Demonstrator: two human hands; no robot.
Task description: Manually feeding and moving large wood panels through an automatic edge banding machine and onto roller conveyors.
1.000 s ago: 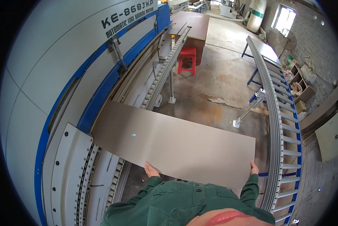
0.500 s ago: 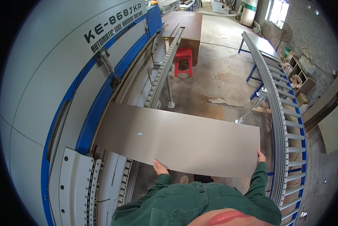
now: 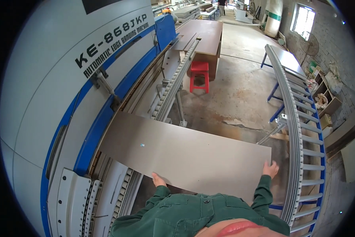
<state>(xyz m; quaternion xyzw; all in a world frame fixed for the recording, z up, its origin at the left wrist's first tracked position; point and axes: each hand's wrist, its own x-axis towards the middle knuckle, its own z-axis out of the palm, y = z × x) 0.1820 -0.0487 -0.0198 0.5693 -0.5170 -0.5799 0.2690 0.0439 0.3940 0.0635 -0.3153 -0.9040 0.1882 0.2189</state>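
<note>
A long grey-brown flat board (image 3: pixel 193 156) stretches across in front of me. Its left end lies along the edge banding machine (image 3: pixel 124 75), and a small pale sticker (image 3: pixel 142 145) marks its top. My left hand (image 3: pixel 159 180) is closed on the board's near edge, thumb on top and the other fingers hidden below. At the right end, my right hand (image 3: pixel 270 170) is against the board's short edge, its thumb and fingers apart. Part of that hand reaches past the edge.
A roller conveyor (image 3: pixel 310 140) on blue legs runs along my right. Beyond the board, a roller rail (image 3: pixel 177 81) extends from the machine. Farther off stand a red stool (image 3: pixel 199 68) and a brown-topped table (image 3: pixel 209 33). A person (image 3: pixel 222 5) stands far back.
My right hand has loosened from its hold on the right edge, fingers now spread. My left hand keeps its grip on the near edge. The whole view has shifted slightly.
</note>
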